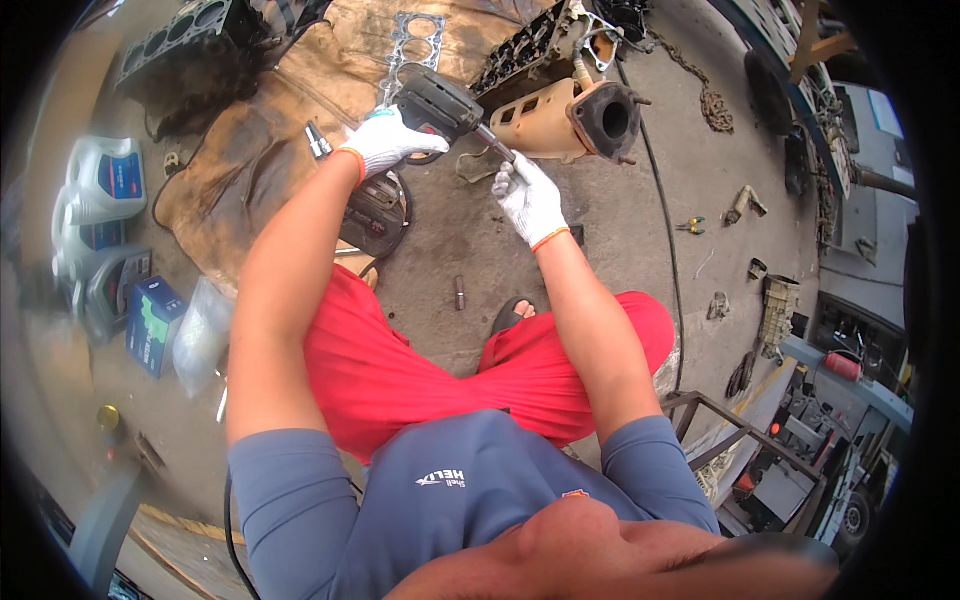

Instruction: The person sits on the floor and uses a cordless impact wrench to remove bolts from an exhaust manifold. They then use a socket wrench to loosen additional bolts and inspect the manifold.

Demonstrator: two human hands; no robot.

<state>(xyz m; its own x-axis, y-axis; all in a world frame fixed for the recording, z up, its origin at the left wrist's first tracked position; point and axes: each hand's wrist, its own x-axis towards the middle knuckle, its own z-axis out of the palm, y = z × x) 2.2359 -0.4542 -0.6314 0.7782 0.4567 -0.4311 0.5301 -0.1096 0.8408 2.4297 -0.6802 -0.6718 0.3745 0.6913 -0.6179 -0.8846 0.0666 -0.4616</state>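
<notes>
My left hand [385,142], in a white glove with an orange cuff, is closed on a dark cordless impact wrench [440,103]; its thumb lies along the tool. A metal socket extension [494,141] sticks out of the wrench's nose toward the lower right. My right hand [530,197], gloved the same way, pinches the far end of that extension; its tip is hidden by the fingers. Just beyond it lies a tan heat-shielded exhaust part [540,122] with a dark round flange. A second dark power tool or case [378,215] sits below my left forearm.
A cylinder head [520,50] and a metal gasket [416,42] lie ahead, an engine block [190,50] far left. Jugs [108,180], a blue-green box [153,325] and a plastic bag [203,335] stand left. A socket [460,292], pliers [691,226] and a hose [655,180] lie on the floor.
</notes>
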